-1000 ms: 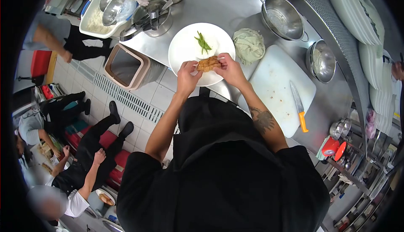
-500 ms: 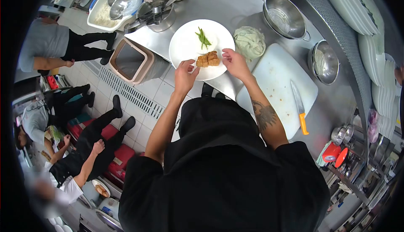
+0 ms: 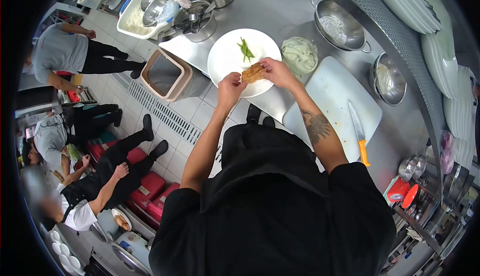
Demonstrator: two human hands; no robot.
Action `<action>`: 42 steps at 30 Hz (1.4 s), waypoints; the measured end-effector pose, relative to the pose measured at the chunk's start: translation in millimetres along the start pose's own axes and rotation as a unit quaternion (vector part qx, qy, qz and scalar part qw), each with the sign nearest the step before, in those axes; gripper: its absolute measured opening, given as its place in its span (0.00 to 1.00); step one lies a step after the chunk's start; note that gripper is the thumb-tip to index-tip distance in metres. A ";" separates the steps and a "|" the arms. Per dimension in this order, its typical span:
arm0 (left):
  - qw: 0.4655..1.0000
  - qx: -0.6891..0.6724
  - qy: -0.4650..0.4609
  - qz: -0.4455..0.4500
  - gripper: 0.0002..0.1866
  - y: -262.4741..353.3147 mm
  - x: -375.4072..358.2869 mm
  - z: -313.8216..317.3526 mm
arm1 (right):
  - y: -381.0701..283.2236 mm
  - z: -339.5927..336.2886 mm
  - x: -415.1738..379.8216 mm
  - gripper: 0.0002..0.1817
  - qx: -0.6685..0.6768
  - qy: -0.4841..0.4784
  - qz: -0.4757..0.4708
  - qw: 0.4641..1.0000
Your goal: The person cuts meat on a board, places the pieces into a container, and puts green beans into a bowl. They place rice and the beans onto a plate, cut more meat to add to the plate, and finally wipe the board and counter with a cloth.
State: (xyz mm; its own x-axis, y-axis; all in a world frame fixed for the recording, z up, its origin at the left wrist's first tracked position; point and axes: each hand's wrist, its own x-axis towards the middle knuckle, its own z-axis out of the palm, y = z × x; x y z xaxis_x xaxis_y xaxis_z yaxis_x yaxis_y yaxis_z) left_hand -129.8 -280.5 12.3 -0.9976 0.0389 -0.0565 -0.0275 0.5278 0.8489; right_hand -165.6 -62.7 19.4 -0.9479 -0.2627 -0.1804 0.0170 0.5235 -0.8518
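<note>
A wide white plate [image 3: 220,51] stands at the edge of the steel counter. Green strips [image 3: 245,50], which look like cut beans, lie on its far half. A sliced piece of golden-brown fried cutlet [image 3: 254,73] is on the near half. My left hand [image 3: 231,90] has its fingertips at the cutlet's left end. From the other side, my right hand [image 3: 280,73] grips the right end between thumb and fingers. The cutlet sits slightly tilted between both hands, its ends partly covered by fingers.
A crumpled pale cloth [image 3: 299,54] lies right of the plate. The white cutting board [image 3: 325,101] carries a knife [image 3: 358,131] with an orange handle. Steel colanders [image 3: 340,26] stand behind. A bin [image 3: 165,76] is below left, and co-workers [image 3: 62,51] are farther left.
Both hands have closed in from beside the cutlet onto its two ends. The cutlet has tilted, its right side higher. The whole view has shifted a little.
</note>
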 end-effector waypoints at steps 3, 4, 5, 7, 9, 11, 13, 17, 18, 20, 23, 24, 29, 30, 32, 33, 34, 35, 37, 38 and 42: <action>1.000 0.007 0.006 0.000 0.18 0.0 -0.6 -5.7 | 1.5 -1.8 -1.8 0.23 0.010 0.001 0.002 1.000; 1.000 0.000 0.009 -0.002 0.19 2.1 -1.4 -8.7 | 1.0 -2.2 -4.1 0.24 0.013 0.005 0.008 1.000; 1.000 -0.006 0.012 -0.003 0.19 3.4 -2.5 -11.4 | 0.4 -3.2 -6.4 0.24 0.012 0.004 0.009 1.000; 1.000 -0.012 0.020 -0.008 0.19 2.1 -5.8 -16.7 | -0.8 -7.0 -10.9 0.16 0.022 0.073 0.007 0.997; 0.999 -0.017 0.033 -0.013 0.18 1.4 -11.3 -22.5 | -1.1 -15.0 -20.0 0.12 0.009 0.140 0.042 0.989; 0.999 0.005 0.028 -0.039 0.16 3.6 -16.2 -27.7 | 3.2 -21.9 -26.3 0.14 -0.007 0.223 0.089 0.971; 0.999 0.011 0.018 -0.032 0.15 2.6 -20.9 -23.8 | 23.8 -19.7 -24.2 0.17 -0.030 0.185 0.121 0.975; 1.000 0.010 0.022 -0.004 0.14 17.1 -22.3 -28.1 | 42.2 -13.7 -10.8 0.22 0.085 0.045 0.215 0.972; 0.999 -0.008 0.033 -0.003 0.14 21.5 -24.3 -29.7 | 37.5 -13.8 -10.9 0.21 0.217 -0.026 0.262 0.940; 0.999 -0.014 0.046 -0.009 0.13 22.4 -35.0 -38.6 | 28.9 -16.0 -8.8 0.17 0.228 -0.043 0.252 0.939; 0.998 0.013 0.060 -0.023 0.13 -4.7 -64.3 -57.4 | 25.2 -13.5 -7.8 0.11 0.169 -0.035 0.235 0.957; 0.997 0.044 0.055 -0.028 0.13 -20.5 -77.9 -64.1 | 29.7 -9.2 -9.9 0.11 0.162 -0.049 0.226 0.959; 0.974 0.058 0.131 -0.177 0.12 -78.8 -168.2 -111.3 | 36.1 10.3 -18.9 0.09 0.278 0.022 0.220 0.935; 0.967 0.065 0.149 -0.196 0.12 -107.7 -187.8 -118.8 | 39.8 16.8 -20.6 0.09 0.278 0.016 0.222 0.935; 0.951 0.123 0.187 -0.213 0.12 -160.3 -229.9 -132.6 | 45.3 21.9 -18.4 0.08 0.303 0.078 0.213 0.925; 0.943 0.106 0.176 -0.261 0.13 -198.3 -251.7 -137.3 | 42.8 24.3 -20.5 0.09 0.315 0.097 0.202 0.922; 0.934 0.087 0.162 -0.306 0.13 -231.1 -273.2 -142.2 | 41.1 29.4 -23.8 0.09 0.310 0.102 0.200 0.924; 0.921 0.096 0.142 -0.351 0.12 -248.2 -292.3 -148.1 | 40.7 35.8 -26.8 0.09 0.325 0.128 0.183 0.919; 0.936 0.054 0.144 -0.315 0.12 -336.9 -353.7 -145.2 | 34.5 40.1 -35.3 0.11 0.297 0.164 0.167 0.926; 0.898 -0.104 0.136 -0.406 0.11 -355.4 -375.0 -149.1 | 37.9 42.4 -42.7 0.11 0.292 0.185 0.164 0.924; 0.796 -0.199 0.080 -0.566 0.06 -367.7 -384.8 -209.3 | 1.7 47.5 -68.5 0.13 0.308 0.234 0.167 0.907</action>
State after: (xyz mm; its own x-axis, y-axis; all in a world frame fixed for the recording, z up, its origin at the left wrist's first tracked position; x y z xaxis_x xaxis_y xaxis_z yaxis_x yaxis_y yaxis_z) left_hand 251.0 -667.2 -168.1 -0.3140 -0.3967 -0.8626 -0.9005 -0.1634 0.4029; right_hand -85.5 -82.2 7.0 -0.8857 0.2753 -0.3738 0.3663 -0.0802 -0.9270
